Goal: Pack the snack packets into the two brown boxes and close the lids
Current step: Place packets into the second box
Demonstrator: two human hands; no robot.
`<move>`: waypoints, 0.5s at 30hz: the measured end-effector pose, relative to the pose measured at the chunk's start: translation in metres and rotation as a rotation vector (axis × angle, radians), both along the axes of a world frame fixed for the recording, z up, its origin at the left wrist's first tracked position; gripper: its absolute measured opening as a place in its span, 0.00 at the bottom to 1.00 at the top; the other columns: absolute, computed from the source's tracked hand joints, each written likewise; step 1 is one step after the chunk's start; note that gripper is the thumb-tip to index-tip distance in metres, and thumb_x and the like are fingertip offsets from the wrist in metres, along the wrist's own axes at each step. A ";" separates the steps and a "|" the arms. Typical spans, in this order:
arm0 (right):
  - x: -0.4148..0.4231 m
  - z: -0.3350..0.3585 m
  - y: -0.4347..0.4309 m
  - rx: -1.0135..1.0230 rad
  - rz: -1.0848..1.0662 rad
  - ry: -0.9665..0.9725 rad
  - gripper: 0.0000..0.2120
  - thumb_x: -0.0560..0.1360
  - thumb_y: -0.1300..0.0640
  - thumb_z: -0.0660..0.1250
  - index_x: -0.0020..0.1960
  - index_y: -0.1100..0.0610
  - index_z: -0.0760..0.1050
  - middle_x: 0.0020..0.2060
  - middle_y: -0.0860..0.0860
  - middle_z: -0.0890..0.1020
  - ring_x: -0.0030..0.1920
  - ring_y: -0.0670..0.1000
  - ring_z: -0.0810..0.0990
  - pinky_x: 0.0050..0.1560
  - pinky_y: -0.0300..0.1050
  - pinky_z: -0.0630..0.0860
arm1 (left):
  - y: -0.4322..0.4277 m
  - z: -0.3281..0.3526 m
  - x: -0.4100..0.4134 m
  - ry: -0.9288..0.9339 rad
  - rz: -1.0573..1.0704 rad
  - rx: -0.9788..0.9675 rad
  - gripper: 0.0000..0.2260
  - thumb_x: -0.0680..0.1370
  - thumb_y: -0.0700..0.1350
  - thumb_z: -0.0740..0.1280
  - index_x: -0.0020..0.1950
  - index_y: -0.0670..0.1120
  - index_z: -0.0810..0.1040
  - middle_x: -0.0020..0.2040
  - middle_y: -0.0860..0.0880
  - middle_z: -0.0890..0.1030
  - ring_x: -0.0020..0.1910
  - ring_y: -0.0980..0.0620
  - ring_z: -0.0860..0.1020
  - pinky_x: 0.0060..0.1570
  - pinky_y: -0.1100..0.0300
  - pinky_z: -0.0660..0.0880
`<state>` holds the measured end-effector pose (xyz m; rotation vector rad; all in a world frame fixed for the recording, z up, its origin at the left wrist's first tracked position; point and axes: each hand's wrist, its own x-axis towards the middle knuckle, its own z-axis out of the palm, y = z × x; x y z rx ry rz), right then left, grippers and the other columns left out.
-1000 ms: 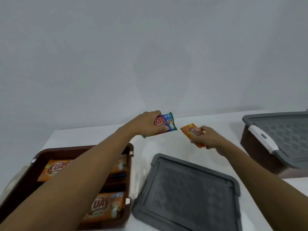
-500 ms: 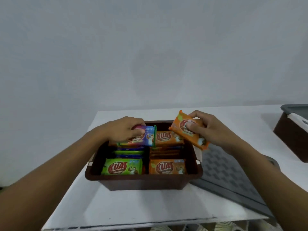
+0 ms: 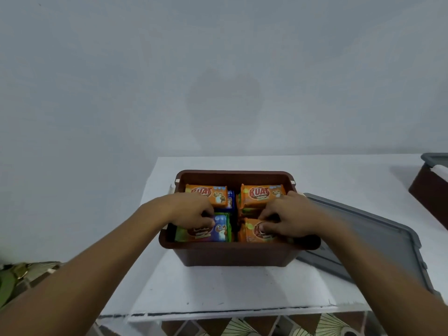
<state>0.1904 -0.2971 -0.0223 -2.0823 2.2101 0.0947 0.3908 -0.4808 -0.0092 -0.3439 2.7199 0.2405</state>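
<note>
The brown box [image 3: 232, 255] is smooth plastic with a dull sheen, the grey lid [image 3: 378, 238] on its right matt plastic. The snack packets [image 3: 263, 194] are glossy (thin printed film); the table [image 3: 339, 180] looks matt white.

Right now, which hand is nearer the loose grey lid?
Right. The right hand is at the brown box's end beside the grey lid; the left hand is at the opposite end.

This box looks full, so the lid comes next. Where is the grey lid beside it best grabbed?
Likely by the raised rim along its free right edge, approached from the right. The grey lid lies flat on the table, so only the rim gives fingers a lip, and the brown box crowds its left side.
</note>
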 end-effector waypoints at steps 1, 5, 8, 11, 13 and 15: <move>0.000 0.000 0.001 0.010 -0.008 -0.001 0.17 0.78 0.37 0.57 0.63 0.39 0.75 0.57 0.38 0.80 0.51 0.42 0.73 0.52 0.42 0.59 | 0.001 0.000 0.000 0.003 -0.004 0.022 0.17 0.81 0.55 0.60 0.66 0.51 0.76 0.61 0.52 0.79 0.55 0.53 0.77 0.56 0.54 0.76; 0.001 0.001 0.005 0.028 -0.017 -0.028 0.17 0.79 0.39 0.58 0.66 0.37 0.72 0.60 0.36 0.77 0.52 0.39 0.69 0.57 0.42 0.61 | 0.005 0.001 0.002 0.020 -0.012 0.068 0.16 0.81 0.52 0.60 0.68 0.52 0.75 0.63 0.54 0.79 0.56 0.56 0.76 0.57 0.56 0.76; -0.002 0.004 0.003 0.066 -0.007 -0.059 0.14 0.79 0.42 0.60 0.63 0.39 0.75 0.59 0.36 0.79 0.56 0.41 0.73 0.63 0.46 0.62 | 0.007 0.003 0.003 0.010 -0.011 0.053 0.17 0.82 0.52 0.60 0.69 0.52 0.74 0.64 0.54 0.77 0.57 0.56 0.75 0.57 0.60 0.75; -0.001 0.001 0.004 0.017 -0.009 -0.061 0.13 0.78 0.43 0.60 0.61 0.39 0.77 0.57 0.35 0.80 0.55 0.40 0.75 0.62 0.46 0.65 | 0.004 0.005 0.002 0.058 -0.032 0.041 0.16 0.82 0.51 0.60 0.68 0.52 0.75 0.64 0.54 0.78 0.57 0.57 0.76 0.57 0.59 0.76; -0.001 -0.002 0.008 -0.068 -0.041 -0.132 0.12 0.78 0.45 0.61 0.60 0.40 0.78 0.55 0.35 0.81 0.52 0.38 0.76 0.59 0.44 0.71 | -0.002 0.005 -0.002 0.203 -0.058 -0.028 0.15 0.81 0.49 0.60 0.68 0.53 0.75 0.62 0.54 0.76 0.57 0.57 0.75 0.55 0.58 0.76; 0.000 -0.002 0.009 -0.141 -0.083 -0.241 0.11 0.79 0.48 0.62 0.59 0.40 0.79 0.53 0.36 0.82 0.50 0.37 0.78 0.53 0.42 0.76 | -0.010 0.001 -0.009 0.325 -0.108 -0.144 0.16 0.80 0.49 0.61 0.68 0.56 0.73 0.61 0.54 0.72 0.57 0.56 0.71 0.54 0.56 0.75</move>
